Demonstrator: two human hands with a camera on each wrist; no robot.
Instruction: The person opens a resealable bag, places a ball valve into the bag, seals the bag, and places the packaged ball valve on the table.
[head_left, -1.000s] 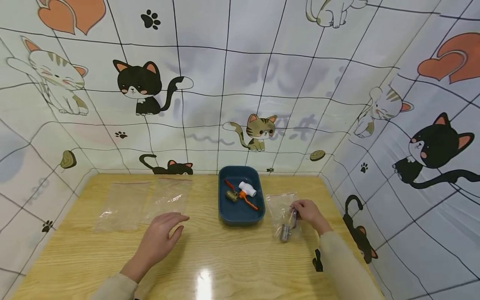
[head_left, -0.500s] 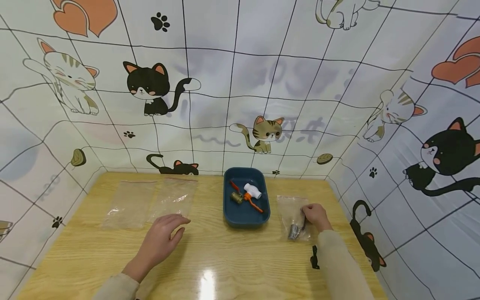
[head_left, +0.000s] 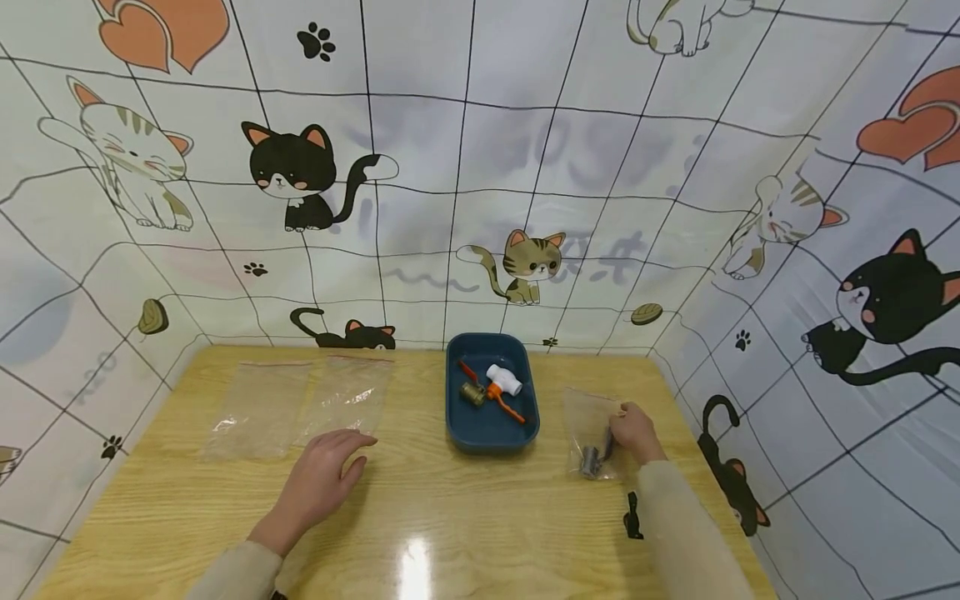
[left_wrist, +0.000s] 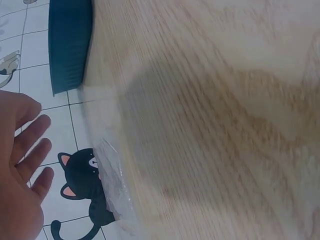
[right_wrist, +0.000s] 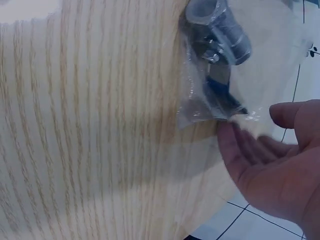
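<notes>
At the right of the table lies a clear zip bag with a grey metal ball valve inside; the right wrist view shows the blue lever of the valve through the plastic. My right hand is at the bag's right edge. In the right wrist view its fingertips touch the edge, and the thumb stands apart from them. My left hand hovers over the left part of the table with relaxed fingers, holding nothing, near two flat clear zip bags.
A dark blue tray stands at the middle back, holding a white valve with an orange lever and a brass valve with a red lever. Cat-print cloth walls border the table behind and beside it.
The bag with the metal valve has shifted right, away from the tray, along with my right hand, whose thumb and fingers pinched near the lever earlier. My left hand keeps its place.
</notes>
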